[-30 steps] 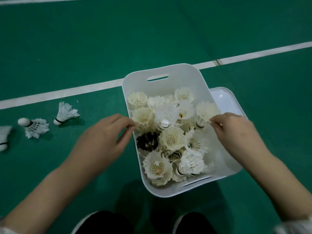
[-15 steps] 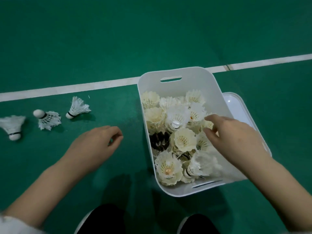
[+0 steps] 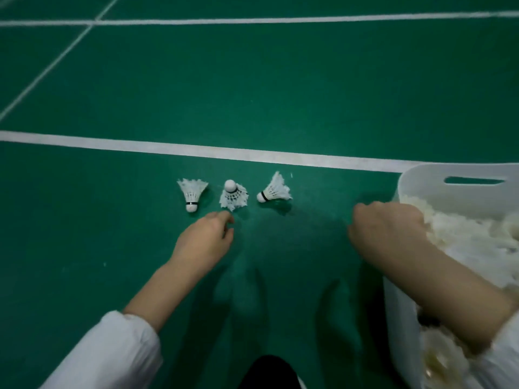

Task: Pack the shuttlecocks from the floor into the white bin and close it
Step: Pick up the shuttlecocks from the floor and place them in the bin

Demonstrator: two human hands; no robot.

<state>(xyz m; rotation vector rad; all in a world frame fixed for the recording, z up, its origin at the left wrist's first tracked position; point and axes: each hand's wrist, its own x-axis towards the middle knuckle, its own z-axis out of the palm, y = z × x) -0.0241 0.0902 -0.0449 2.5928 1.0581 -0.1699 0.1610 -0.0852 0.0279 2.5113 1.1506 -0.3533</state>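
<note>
Feathers could crush if the left hand (image 3: 205, 242), fingers loosely curled and empty, just short of the middle shuttlecock (image 3: 233, 195), snatches carelessly. Whether the right hand (image 3: 387, 228) grasps anything, I cannot tell.

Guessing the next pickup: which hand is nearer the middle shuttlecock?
Left. The left hand is just short of the middle shuttlecock; the right hand is well to its right, by the white bin.

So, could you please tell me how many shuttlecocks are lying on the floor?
3, in a row: left shuttlecock, middle shuttlecock by the left hand, right shuttlecock nearest the bin. None seems hidden.
</note>
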